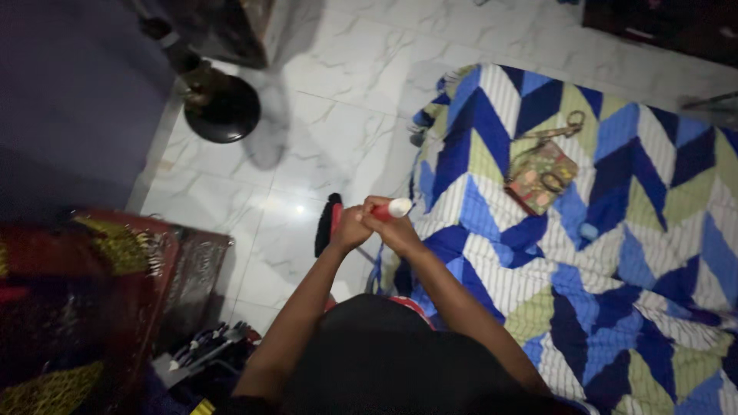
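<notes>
Both my hands meet in the middle of the head view, above the white tiled floor. My left hand [350, 228] and my right hand [387, 223] are closed together around a red tube-like object with a white end [398, 207] that pokes out to the right. A black and red brush-like thing [329, 223] shows just left of my left hand; whether that hand holds it I cannot tell. My forearms run down to a dark shape at the bottom of the frame.
A blue, green and white zigzag cloth [600, 253] covers the floor on the right, with a patterned pouch [540, 177] and scissors [565, 127] on it. A black round base [223, 111] stands at upper left. Dark red furniture [92, 300] sits at left.
</notes>
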